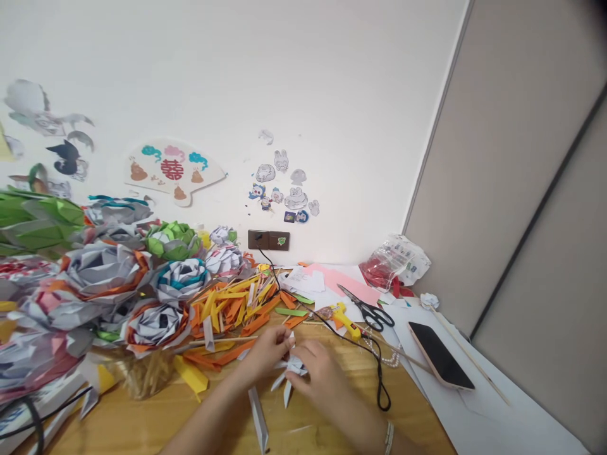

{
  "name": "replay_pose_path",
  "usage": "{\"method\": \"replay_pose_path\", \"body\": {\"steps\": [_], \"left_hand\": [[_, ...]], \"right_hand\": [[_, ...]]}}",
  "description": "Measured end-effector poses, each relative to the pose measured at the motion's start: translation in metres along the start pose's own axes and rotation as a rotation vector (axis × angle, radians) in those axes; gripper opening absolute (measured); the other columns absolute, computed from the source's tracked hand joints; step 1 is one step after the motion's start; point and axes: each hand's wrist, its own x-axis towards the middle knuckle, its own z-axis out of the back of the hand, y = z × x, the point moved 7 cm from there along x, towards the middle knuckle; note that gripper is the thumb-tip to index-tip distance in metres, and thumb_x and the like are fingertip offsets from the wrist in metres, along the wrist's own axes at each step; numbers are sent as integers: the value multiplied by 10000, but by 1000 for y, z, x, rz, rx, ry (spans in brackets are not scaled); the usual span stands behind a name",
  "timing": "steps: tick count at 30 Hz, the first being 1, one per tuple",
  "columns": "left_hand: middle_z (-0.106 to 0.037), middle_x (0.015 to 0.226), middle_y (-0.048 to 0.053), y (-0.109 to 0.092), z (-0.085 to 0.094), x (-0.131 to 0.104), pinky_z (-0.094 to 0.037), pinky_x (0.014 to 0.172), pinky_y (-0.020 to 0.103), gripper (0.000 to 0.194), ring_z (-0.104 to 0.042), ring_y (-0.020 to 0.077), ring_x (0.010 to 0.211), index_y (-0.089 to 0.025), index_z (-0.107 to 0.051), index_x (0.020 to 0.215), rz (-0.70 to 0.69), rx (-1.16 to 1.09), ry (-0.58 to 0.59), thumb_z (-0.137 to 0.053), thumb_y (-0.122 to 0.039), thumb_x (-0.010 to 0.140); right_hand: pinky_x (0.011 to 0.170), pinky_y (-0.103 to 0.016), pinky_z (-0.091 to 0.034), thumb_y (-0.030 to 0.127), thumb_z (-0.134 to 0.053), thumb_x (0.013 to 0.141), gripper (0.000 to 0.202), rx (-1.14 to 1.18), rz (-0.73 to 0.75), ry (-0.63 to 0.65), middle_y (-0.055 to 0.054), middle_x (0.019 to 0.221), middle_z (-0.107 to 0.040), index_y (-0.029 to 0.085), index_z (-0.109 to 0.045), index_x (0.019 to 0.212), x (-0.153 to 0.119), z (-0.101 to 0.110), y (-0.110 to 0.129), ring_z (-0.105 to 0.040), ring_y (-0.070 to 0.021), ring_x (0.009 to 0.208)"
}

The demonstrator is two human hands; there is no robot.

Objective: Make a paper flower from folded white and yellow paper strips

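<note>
Both forearms come up from the bottom edge of the view and slant inward, the left one running up to the right, the right one up to the left. The left hand (274, 349) has its fingers bent, thumb and fingertips drawn together. Just beside it, the right hand (317, 373) shows its back, its fingers pointing left toward the left hand and curled in a loose pinch. The right wrist is bare and fairly straight, with a band further down the forearm.
</note>
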Motion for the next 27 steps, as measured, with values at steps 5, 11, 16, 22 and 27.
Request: {"method": "replay_pose_path", "body": {"steps": [5, 11, 16, 22, 27], "left_hand": [[-506, 564, -37, -14, 14, -3, -394, 561, 231, 476, -483, 108, 533, -161, -503, 667, -18, -166, -99, -589, -622, 589], [-592, 757, -3, -25, 15, -9, -455, 694, 262, 418, -570, 137, 698, -188, -482, 767, -60, -387, -101, -669, -522, 598], [-620, 798, 21, -30, 10, -8, -440, 702, 252, 339, -572, 145, 734, -169, -511, 721, -153, -351, 8, -695, -438, 626], [-610, 747, 3, -26, 4, -7, -424, 672, 237, 319, -559, 142, 705, -164, -544, 714, -131, -336, 33, -703, -425, 620], [-615, 720, 1, -22, 1, -7, -415, 665, 228, 294, -560, 139, 692, -157, -563, 690, -109, -377, 28, -726, -386, 606]], "right_hand": [[792, -323, -428, 259, -493, 815, 155, 173, -154, -322, -69, 903, -606, 185, -588, 913, 6, 50, -26, -544, -197, 879], [706, -289, -458, 386, -447, 831, 268, 529, -363, -308, -71, 849, -623, 160, -580, 888, 8, 36, -64, -578, -189, 791], [667, -269, -463, 400, -508, 801, 242, 681, -319, -240, -49, 792, -606, 167, -567, 831, 9, 22, -63, -577, -178, 753], [639, -267, -470, 357, -555, 760, 200, 715, -366, -235, -32, 749, -577, 168, -562, 827, 9, 22, -65, -570, -164, 701], [639, -265, -464, 312, -556, 743, 171, 740, -391, -243, -24, 728, -570, 169, -558, 838, 10, 20, -65, -569, -161, 695]]}}
